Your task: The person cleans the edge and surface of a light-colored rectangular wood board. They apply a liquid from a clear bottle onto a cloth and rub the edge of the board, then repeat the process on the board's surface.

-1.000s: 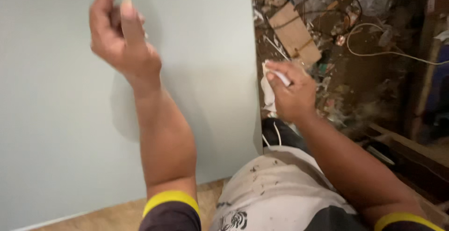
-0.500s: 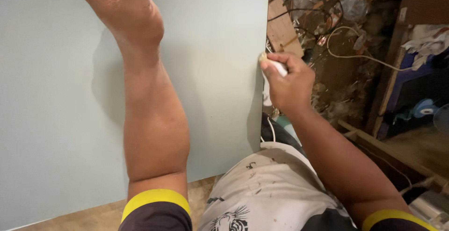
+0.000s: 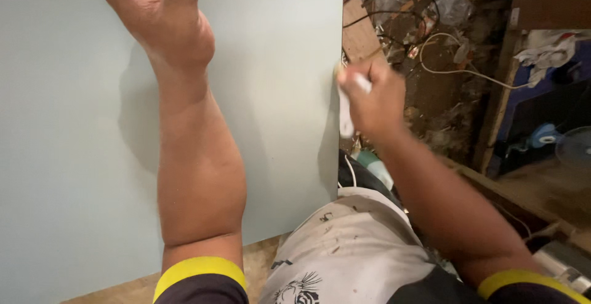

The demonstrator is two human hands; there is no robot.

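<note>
A large pale grey-green board [image 3: 68,156] fills the left and middle of the view. My left hand [image 3: 163,15] reaches up against its face near the top edge of the frame; the fingers are partly cut off, so I cannot tell if they hold anything. At the board's right edge my right hand [image 3: 369,98] is closed around a small white object [image 3: 346,116], which it presses against that edge.
To the right of the board lies a cluttered dark area with debris, wooden pieces [image 3: 360,33] and a white cable [image 3: 462,64]. A wooden beam [image 3: 502,95] and a blue fan [image 3: 554,144] stand at far right. Bare wood [image 3: 123,288] shows below the board.
The view has shifted so my left hand now sits at the top of the frame. My right hand with the white object has moved from beside the board onto its right edge.
</note>
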